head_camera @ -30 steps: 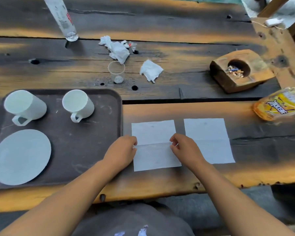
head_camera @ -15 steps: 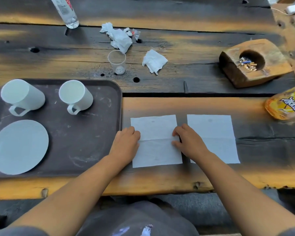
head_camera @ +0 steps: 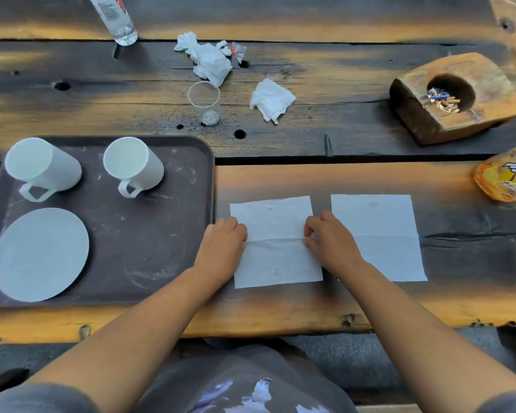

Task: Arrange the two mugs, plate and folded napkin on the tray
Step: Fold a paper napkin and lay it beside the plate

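A dark brown tray (head_camera: 149, 263) lies at the left of the wooden table. Two white mugs (head_camera: 42, 169) (head_camera: 134, 166) stand along its far side, and a white plate (head_camera: 41, 254) lies flat at its near left. Right of the tray a white napkin (head_camera: 276, 263) is spread flat with a crease across its middle. My left hand (head_camera: 222, 248) presses on the napkin's left edge at the crease. At the right end of the crease my right hand (head_camera: 329, 242) pinches the edge. A second flat napkin (head_camera: 376, 234) lies further right.
Behind the napkins stand a clear plastic cup (head_camera: 204, 104), crumpled tissues (head_camera: 209, 59) (head_camera: 271, 99) and a plastic bottle (head_camera: 115, 17). A wooden ashtray block (head_camera: 456, 96) sits at the far right, and a yellow snack bag (head_camera: 508, 174) lies at the right edge.
Both hands stay at the ends of the napkin's crease. The head camera has tilted, so everything sits higher in the frame.
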Tool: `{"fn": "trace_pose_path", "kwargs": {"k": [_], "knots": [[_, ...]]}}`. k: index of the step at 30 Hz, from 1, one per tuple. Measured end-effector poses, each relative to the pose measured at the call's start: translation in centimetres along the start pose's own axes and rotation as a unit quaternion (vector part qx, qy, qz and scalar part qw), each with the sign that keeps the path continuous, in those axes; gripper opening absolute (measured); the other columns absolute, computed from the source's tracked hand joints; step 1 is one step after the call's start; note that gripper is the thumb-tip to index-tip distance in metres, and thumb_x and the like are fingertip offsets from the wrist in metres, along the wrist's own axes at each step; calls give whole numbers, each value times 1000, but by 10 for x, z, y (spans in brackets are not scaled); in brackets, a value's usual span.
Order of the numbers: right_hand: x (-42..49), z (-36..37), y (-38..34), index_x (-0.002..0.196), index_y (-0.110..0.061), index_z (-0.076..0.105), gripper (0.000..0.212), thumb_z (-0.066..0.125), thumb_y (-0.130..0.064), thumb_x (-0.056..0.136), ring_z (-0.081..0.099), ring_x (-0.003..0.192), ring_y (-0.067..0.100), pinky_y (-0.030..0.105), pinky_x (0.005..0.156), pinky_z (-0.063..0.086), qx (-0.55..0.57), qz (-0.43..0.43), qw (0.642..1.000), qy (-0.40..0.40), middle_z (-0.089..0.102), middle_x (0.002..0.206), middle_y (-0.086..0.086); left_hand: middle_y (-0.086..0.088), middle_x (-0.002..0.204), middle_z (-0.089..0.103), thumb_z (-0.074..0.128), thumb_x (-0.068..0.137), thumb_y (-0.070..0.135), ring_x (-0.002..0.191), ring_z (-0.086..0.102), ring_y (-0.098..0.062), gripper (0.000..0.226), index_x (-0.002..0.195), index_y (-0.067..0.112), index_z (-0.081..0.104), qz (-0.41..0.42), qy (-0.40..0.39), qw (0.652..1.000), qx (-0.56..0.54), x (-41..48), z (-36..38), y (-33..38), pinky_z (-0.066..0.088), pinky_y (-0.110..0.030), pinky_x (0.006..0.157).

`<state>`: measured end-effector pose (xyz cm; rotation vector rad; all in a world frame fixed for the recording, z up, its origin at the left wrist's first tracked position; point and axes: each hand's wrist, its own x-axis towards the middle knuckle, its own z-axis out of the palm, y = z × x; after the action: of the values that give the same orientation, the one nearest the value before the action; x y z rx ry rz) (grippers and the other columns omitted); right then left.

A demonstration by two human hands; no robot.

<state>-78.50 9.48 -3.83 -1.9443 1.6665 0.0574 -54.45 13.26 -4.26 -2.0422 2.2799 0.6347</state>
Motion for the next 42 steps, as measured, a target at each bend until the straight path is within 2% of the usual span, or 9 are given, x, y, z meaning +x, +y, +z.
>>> {"fn": "trace_pose_path", "kwargs": {"k": [10,15,19,23,27,32,35,39,42], "knots": [[-1,-2,2,98,-16,58,13,68,-22,91,49,89,18,30,70,38,30,-3,1000,3,49,98,-1,0,94,54,47,98,5,88,50,-22,17,94,15,61,25,6,999,-21,0,-5,-5,29,-28,74],[-4,-2,-9,113,-17,62,27,71,-20,88,48,110,20,30,88,41,19,-61,998,19,53,114,-1,-4,93,55,51,95,1,85,49,-25,13,93,11,60,42,16,998,-39,-7,-15,-8,36,-32,73],[-4,0,-16,112,-17,68,21,69,-17,91,49,117,21,30,97,41,17,-69,997,15,56,120,1,-2,89,56,48,96,0,80,48,-23,17,91,16,54,44,8,998,-53,-12,-25,-9,34,-33,71],[-5,3,-18,102,-14,70,10,65,-15,94,49,115,21,25,88,37,13,-55,998,20,58,115,1,-4,77,54,44,96,4,72,50,-30,19,82,16,44,10,8,994,-104,-17,-33,-10,37,-40,61],[-13,0,-19,90,-17,65,4,65,-17,94,49,105,17,24,80,35,42,-43,998,26,57,102,-3,-5,77,56,44,96,5,74,52,-30,16,83,13,47,-2,8,992,-125,-23,-39,-11,45,-45,63],[-27,-11,-23,90,-18,59,6,59,-13,92,55,96,17,33,77,46,103,-48,993,39,61,98,-6,-1,82,59,49,96,3,78,52,-25,14,87,13,52,9,30,986,-165,-30,-41,-15,34,-31,68],[-35,-19,-31,88,-23,58,9,60,-15,92,61,91,18,38,78,51,147,-37,987,48,67,100,-5,2,89,59,53,95,1,85,54,-20,15,90,15,56,2,58,976,-208,-35,-48,-18,39,-31,74],[-40,-30,-46,77,-31,53,22,62,-17,90,64,87,12,36,76,50,225,3,973,61,72,91,-9,2,93,61,54,92,-4,86,53,-12,17,94,11,62,-25,120,958,-260,-41,-64,-20,38,-13,73],[-44,-35,-59,77,-26,56,18,64,-17,90,56,66,2,29,64,43,297,24,951,77,67,77,-11,7,101,64,55,93,-2,91,54,-2,22,103,14,68,-50,122,943,-306,-45,-74,-23,37,-2,79]]}}
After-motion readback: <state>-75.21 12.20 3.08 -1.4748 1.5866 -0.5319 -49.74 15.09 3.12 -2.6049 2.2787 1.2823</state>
